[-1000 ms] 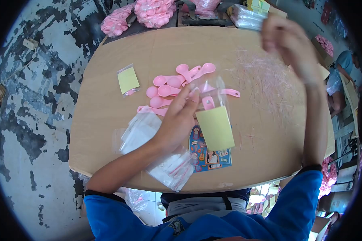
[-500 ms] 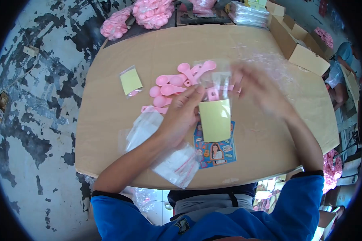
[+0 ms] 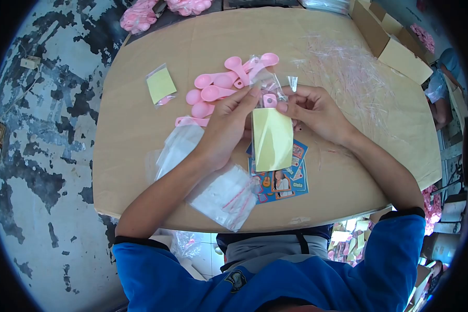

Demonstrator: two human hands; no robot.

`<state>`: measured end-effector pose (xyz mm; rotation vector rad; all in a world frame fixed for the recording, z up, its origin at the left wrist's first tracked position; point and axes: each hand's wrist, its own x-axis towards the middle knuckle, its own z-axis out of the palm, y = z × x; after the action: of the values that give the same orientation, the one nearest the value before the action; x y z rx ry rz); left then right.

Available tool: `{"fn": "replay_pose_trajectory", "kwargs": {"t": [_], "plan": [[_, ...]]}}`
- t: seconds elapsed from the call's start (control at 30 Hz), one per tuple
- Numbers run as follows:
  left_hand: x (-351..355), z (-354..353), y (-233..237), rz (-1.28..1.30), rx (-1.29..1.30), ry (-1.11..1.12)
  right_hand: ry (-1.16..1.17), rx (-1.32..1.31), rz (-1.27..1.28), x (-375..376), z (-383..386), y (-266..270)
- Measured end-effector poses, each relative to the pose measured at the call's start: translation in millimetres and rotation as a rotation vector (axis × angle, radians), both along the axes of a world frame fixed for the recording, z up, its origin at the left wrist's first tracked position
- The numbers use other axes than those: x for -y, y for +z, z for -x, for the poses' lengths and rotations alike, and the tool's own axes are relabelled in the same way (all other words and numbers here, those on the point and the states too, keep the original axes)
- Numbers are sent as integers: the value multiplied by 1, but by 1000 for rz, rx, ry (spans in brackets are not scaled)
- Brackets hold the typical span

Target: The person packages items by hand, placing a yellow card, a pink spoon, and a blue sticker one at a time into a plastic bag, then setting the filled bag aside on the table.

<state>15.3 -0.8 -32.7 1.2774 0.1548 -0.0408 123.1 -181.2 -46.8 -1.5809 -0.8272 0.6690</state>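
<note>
Hands half-curled, both in a pinch near the top of 1 yellow-carded packet

An open cardboard box stands at the far right corner of the surface; thin clear strips lie scattered toward the right edge. Past that edge, another person is partly visible. Beyond the left edge spreads peeling, dark-blotched paint

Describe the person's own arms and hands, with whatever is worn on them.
The left sleeve and right sleeve are short and bright blue, each edged with a black band. Below them, the arms are bare. The left hand and right hand are ungloved; no ring or watch shows.
</note>
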Motion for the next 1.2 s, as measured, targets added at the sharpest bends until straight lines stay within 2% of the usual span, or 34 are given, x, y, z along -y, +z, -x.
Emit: {"fn": "replay_pose_trajectory", "kwargs": {"t": [0.1,0.3,0.5,0.77,0.97,1.2], "plan": [[3,2,2,-45,6,5,74,17,42,3,-7,0],[-5,-2,4,-124,2,-13,49,-86,-75,0,-1,3],[-9,-4,1,-205,19,-19,82,-53,-30,1,-5,3],[-11,-7,4,-173,-7,-8,-20,-86,-72,-1,-4,-1],[-11,-6,7,-281,79,-60,-58,-72,-116,1,-4,-1],[-18,-8,2,-159,135,-98,-73,-15,-227,3,-4,-4]]}}
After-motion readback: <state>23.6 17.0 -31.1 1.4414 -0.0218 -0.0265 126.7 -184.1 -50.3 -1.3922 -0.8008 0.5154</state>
